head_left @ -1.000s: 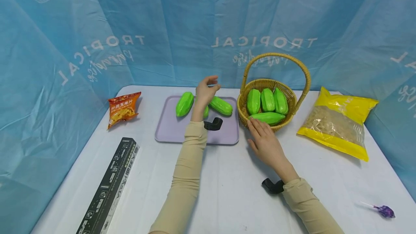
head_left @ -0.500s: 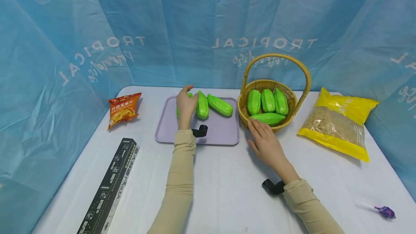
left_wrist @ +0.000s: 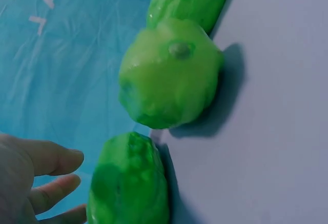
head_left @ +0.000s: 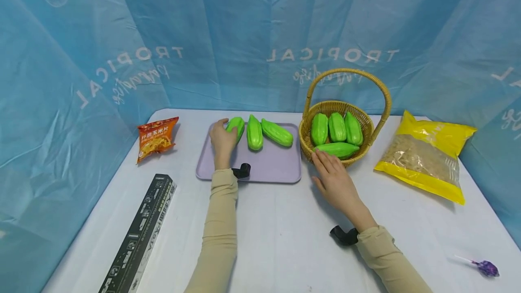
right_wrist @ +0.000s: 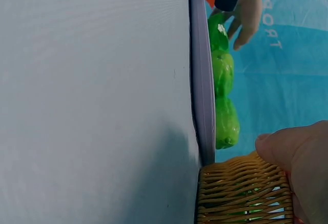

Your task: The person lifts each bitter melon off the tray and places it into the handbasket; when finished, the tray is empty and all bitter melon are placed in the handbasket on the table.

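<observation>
Three green gourd-like vegetables lie in a row at the back of a lilac tray (head_left: 268, 166). My left hand (head_left: 223, 138) rests against the leftmost one (head_left: 236, 125), with the thumb raised beside it. In the left wrist view its fingers (left_wrist: 46, 157) lie loosely straight beside that vegetable (left_wrist: 130, 183), and the middle one (left_wrist: 169, 80) is behind. My right hand (head_left: 333, 177) lies flat on the table, fingertips touching the front of a wicker basket (head_left: 351, 161). The basket holds several more green vegetables (head_left: 336, 126). The right wrist view shows a fingertip (right_wrist: 297, 157) on the basket weave (right_wrist: 241, 193).
An orange snack bag (head_left: 156, 137) lies left of the tray. A long black box (head_left: 140, 234) lies at the front left. A yellow bag (head_left: 425, 155) is right of the basket, and a purple lollipop (head_left: 484, 267) is at the front right. Blue curtains enclose the table.
My left hand came down from above the tray's middle and moved left to the leftmost vegetable, uncovering the middle one. The right hand has stayed at the basket.
</observation>
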`<state>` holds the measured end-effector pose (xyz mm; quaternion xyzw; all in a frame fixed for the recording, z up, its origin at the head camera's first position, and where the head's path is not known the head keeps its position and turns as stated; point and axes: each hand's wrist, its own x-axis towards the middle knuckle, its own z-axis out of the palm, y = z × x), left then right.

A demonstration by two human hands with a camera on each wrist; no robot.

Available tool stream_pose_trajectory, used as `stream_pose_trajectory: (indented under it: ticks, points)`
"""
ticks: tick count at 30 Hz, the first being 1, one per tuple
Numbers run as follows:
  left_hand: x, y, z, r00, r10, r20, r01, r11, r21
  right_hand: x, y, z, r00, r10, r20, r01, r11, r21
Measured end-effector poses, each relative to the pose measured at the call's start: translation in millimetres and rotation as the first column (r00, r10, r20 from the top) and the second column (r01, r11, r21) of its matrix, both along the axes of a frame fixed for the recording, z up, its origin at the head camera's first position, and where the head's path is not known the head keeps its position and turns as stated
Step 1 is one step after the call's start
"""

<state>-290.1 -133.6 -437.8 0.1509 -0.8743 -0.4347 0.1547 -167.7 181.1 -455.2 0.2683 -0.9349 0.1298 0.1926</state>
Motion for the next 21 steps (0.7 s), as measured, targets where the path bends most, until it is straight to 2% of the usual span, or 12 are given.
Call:
stream_pose_trajectory:
  ticks: [8, 21]
  points:
    - [1.3, -1.6, -3.5, 0.995, -0.039, 0.091, 0.039, 0.999, 0.004, 0.1, 0.1, 0.6, 1.0, 0.005, -0.012, -0.005, 1.0, -0.001]
    - [2.3, -1.7, -9.0, 0.994, -0.047, 0.098, 0.047, 0.999, -0.001, 0.1, 0.5, -0.4, 1.0, 0.008, -0.015, -0.008, 1.0, 0.001]
